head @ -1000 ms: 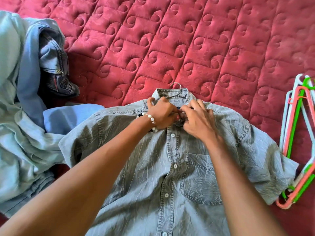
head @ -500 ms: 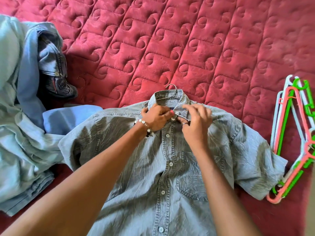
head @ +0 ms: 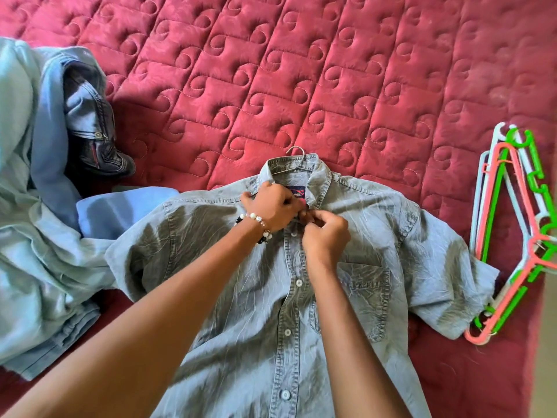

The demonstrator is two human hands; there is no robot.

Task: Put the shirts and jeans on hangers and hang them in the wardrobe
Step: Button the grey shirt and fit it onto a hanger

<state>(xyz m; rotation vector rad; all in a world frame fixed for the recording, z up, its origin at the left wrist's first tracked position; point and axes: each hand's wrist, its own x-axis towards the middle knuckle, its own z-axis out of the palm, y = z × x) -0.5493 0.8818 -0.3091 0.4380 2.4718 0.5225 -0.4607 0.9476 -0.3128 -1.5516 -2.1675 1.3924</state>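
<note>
Scanning from the left, we find a heap of pale blue clothes at nine o'clock on the bed, with dark jeans folded on its upper edge at ten o'clock; both wait for hangers.

At the centre lies the grey denim shirt, spread face up and already threaded on a hanger, whose metal hook pokes out of the collar at twelve o'clock. Our left hand, wearing a beaded bracelet, is curled and pinching the left edge of the placket just under the collar. Our right hand meets it there, fingers bent and pinching the opposite edge at the top button. We judge the step in hand to be fastening that top button so the shirt stays on its hanger; whether it is already through its hole we cannot tell, since the fingers cover it.

At three o'clock, just beside the shirt's sleeve, a bundle of spare plastic hangers in pink, green and white rests on the bed.

The next move, in our judgement, calls for finishing the button, then taking the hook and lifting the shirt clear without letting it slide off, and carrying it to the wardrobe, which is out of view.
</note>
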